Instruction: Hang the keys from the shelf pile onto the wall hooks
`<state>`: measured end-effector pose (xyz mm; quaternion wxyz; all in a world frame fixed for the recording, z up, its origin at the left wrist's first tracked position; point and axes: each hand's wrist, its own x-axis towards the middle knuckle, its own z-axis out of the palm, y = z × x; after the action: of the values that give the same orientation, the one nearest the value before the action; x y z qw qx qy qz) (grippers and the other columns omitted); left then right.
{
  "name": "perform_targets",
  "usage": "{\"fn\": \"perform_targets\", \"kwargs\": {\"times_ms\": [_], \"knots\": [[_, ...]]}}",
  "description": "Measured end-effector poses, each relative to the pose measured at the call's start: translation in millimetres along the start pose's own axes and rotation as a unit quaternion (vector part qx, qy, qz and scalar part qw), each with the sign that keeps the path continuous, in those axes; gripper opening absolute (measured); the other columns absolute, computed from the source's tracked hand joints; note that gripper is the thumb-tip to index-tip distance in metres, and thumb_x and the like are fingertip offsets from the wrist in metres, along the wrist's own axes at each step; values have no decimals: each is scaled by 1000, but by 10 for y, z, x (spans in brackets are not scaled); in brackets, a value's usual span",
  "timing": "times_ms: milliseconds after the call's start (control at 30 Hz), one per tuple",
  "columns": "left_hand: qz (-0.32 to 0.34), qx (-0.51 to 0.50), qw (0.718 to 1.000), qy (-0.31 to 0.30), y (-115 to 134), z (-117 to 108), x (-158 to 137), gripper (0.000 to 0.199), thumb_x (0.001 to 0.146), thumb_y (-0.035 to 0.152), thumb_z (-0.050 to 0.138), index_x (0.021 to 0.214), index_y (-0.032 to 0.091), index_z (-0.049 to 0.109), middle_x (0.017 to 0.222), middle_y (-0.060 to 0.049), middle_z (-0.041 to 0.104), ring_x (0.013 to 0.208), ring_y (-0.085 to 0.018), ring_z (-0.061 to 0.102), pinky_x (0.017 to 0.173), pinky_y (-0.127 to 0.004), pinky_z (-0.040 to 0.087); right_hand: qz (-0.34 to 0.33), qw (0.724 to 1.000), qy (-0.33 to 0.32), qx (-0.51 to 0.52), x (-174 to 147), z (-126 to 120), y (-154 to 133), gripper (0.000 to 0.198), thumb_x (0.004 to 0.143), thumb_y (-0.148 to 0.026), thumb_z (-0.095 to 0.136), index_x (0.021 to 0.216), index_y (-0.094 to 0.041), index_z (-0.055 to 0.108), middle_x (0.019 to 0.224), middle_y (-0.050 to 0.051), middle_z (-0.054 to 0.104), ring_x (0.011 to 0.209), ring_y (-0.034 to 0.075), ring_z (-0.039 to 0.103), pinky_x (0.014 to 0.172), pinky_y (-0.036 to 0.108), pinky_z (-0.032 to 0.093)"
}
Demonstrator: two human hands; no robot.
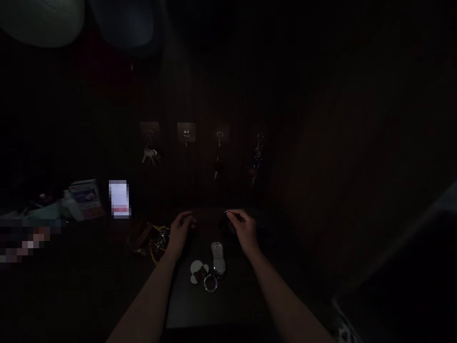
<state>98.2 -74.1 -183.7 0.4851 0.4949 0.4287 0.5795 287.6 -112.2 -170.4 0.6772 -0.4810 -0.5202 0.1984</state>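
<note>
My right hand [244, 227] pinches a small shiny metal piece, probably a key ring [225, 213], between thumb and fingertips. Something dark seems to hang beneath it, too dim to make out. My left hand [181, 230] is loosely curled with its fingers apart, and I see nothing in it. Between my forearms, a large metal ring [210, 284] lies on the dark surface, joined to a pale oblong fob [217, 257]. A white and brown charm [198, 272] rests against the ring. Left of my left hand is a tangle of keys and yellow cord [160, 238].
Stick-on hooks line the back panel: a bunch of keys [151, 155], a bare hook [186, 135], a dark key [217, 167] and a reddish key bundle [254, 166]. At left stand a box [87, 199] and a bright blurred panel [119, 198]. Caps [123, 21] hang above.
</note>
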Motion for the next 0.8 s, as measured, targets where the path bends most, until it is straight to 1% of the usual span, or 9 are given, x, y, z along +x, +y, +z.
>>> {"fn": "perform_targets", "kwargs": {"times_ms": [133,233,333,400,500,633,800], "knots": [[4,0,1000,-10,0,3,-3,34,66,38,62,91,15,62,69,0,63,57,-10,56,56,-21,43,-57,996,-24,-66,129,-36,-116,11,70,-32,63,69,-23,68,76,2,63,78,18,59,74,31,45],[-1,2,1000,-15,-11,11,5,33,66,37,61,90,15,62,68,0,64,57,-11,58,55,-22,44,-67,988,-64,-124,315,-63,-261,10,71,-30,60,67,-24,67,73,1,62,74,17,58,71,29,43],[3,6,1000,-20,-45,11,33,33,65,39,62,88,16,63,68,-1,65,58,-12,59,55,-23,45,-91,976,-82,-181,518,-83,-425,10,72,-28,57,65,-23,63,72,0,60,72,17,57,68,29,42],[7,9,1000,-23,-71,9,55,33,64,40,62,87,16,63,66,-1,64,58,-12,59,55,-23,45,-104,969,-94,-204,630,-86,-526,10,72,-27,56,65,-23,61,72,-1,59,70,16,56,68,29,41],[2,2,1000,-22,-95,11,77,32,64,40,62,86,16,63,64,0,64,57,-12,58,55,-23,45,-104,964,-112,-219,756,-73,-635,10,72,-28,55,65,-23,60,70,-2,59,69,16,55,65,28,40],[-8,-7,1000,-22,-92,20,78,33,63,41,63,85,16,63,63,0,63,55,-11,58,54,-23,45,-105,968,-97,-208,931,-21,-680,12,73,-31,54,68,-23,62,68,-3,61,65,15,55,62,27,40],[-6,-4,1000,-24,-81,29,65,33,62,41,62,84,17,62,64,0,63,56,-13,58,55,-24,45,-97,983,-45,-146,1220,102,-751,14,70,-35,58,67,-22,63,60,-4,59,57,13,54,56,25,41]]}}
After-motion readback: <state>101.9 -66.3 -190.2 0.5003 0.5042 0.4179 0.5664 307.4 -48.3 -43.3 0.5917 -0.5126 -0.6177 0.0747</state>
